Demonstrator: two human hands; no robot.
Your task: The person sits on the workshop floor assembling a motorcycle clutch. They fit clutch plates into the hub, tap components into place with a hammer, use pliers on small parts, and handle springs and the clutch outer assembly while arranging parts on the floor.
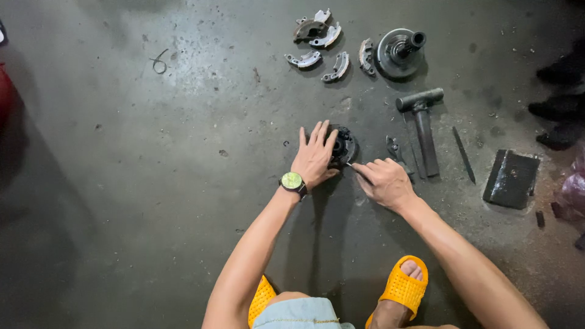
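Hands work low over a stained concrete floor point(152, 183), seen from above a crouching person in orange perforated slippers point(403, 286). The left hand point(314, 155), with a green-faced wristwatch point(292, 181) on its wrist, lies flat with fingers spread on top of a dark round clutch hub point(345, 145), pressing on it rather than gripping. The right hand point(384, 181) sits just beside the hub on its right, fingers curled tight around a thin metal tool point(351, 164) whose tip touches the hub's edge. The two hands are close but not touching.

Just right of the right hand lie small pliers point(393, 148), partly hidden, then a heavy T-shaped socket wrench point(423, 125), a slim dark rod point(464, 155) and a flat black block point(510, 178). Farther from the person, several curved clutch shoes point(320, 42) are scattered on the floor, with a round pulley with an upright shaft point(400, 52) beside them. A bent wire loop point(159, 61) lies well apart to the left.
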